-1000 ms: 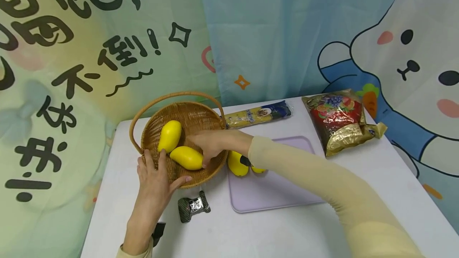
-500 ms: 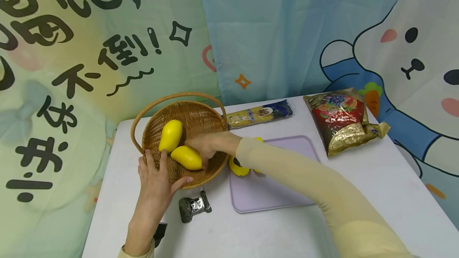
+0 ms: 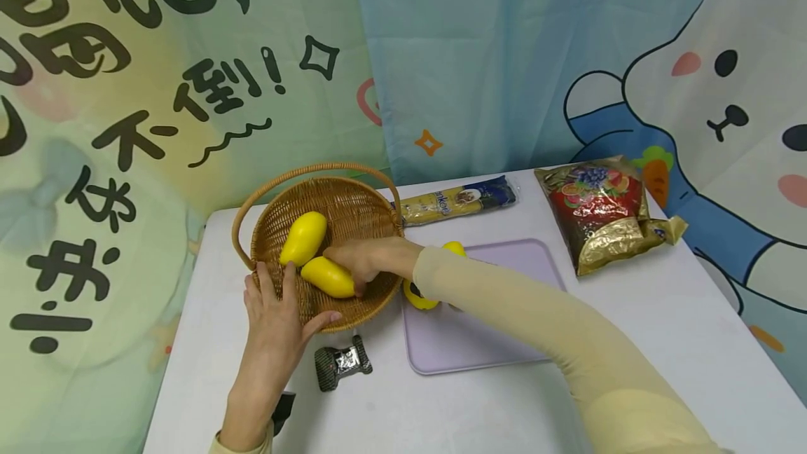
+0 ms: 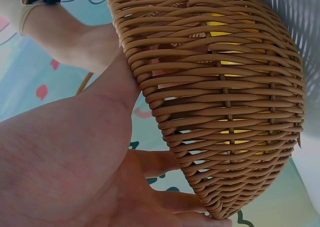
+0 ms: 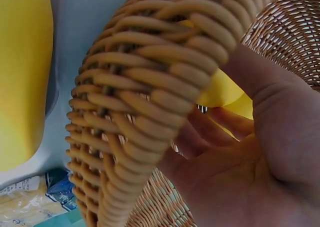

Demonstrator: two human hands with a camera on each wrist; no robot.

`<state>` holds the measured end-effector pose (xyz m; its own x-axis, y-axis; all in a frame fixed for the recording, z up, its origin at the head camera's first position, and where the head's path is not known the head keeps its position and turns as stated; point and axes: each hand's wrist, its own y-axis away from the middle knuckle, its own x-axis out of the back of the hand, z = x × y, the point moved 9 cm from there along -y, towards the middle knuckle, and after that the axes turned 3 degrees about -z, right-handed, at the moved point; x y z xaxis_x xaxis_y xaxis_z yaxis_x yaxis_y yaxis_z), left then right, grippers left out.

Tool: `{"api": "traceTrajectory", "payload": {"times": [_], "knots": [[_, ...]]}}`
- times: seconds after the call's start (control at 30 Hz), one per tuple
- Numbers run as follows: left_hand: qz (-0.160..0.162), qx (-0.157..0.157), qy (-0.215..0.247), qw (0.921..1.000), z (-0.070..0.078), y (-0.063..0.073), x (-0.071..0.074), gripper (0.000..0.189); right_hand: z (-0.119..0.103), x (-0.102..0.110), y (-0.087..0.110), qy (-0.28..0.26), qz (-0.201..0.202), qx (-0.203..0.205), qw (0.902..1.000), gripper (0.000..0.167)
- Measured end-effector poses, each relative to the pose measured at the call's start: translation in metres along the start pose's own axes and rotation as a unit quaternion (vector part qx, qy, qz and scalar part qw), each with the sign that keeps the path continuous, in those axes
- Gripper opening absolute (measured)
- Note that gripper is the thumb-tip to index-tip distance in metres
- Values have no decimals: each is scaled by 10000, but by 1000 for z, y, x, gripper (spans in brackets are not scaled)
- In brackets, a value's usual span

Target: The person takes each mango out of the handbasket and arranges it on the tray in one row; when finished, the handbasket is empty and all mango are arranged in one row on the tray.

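A round wicker basket [image 3: 359, 209] with a tall handle sits tilted toward me at the table's left. Inside are two smooth yellow mangoes; the upper mango [image 3: 304, 238] leans on the left wall, and the lower mango [image 3: 328, 277] lies by my right hand [image 3: 372, 261]. That hand reaches over the right rim, its thumb and fingers around the lower mango's right end; the right wrist view partly hides the grip behind the wicker. My left hand [image 3: 272, 321] rests on the near-left rim, fingers spread and mostly straight, tips reaching over the edge.
Right of the basket lies a lilac tray [image 3: 479, 342] bearing yellow fruit [image 3: 421, 300], partly covered by my right sleeve. A long pasta packet [image 3: 454, 202] lies behind. A gold-and-red bag [image 3: 599, 209] is at the back right. A small dark wrapped packet [image 3: 343, 363] sits in front of the basket.
My right hand and sleeve have shifted slightly left, still at the lower mango. The upper mango has tipped slightly rightward. My left hand stays on the rim.
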<state>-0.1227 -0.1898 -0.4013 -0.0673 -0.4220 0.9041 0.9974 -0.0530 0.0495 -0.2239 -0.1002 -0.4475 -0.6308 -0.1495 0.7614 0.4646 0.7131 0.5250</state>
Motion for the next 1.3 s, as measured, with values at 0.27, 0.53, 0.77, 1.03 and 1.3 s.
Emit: {"api": "traceTrajectory", "payload": {"times": [0.27, 0.53, 0.77, 1.03, 1.3], "knots": [[-6, -35, 3, 10000, 0, 0, 0, 109, -1, -2, -2, 23, 148, 37, 9999, 94], [78, -103, -20, 9999, 1, 0, 2, 109, -6, -3, -2, -7, 331, 349, 9988, 85], [66, -46, -69, 9999, 0, 1, 2, 114, -8, -7, -4, -116, 416, 607, 9972, 83], [18, 22, -83, 10000, -1, 2, 0, 117, -10, -7, -2, -188, 450, 796, 9956, 84], [-69, 110, -78, 9999, -2, 1, -1, 119, -5, -6, -1, -234, 458, 775, 9957, 82]]}}
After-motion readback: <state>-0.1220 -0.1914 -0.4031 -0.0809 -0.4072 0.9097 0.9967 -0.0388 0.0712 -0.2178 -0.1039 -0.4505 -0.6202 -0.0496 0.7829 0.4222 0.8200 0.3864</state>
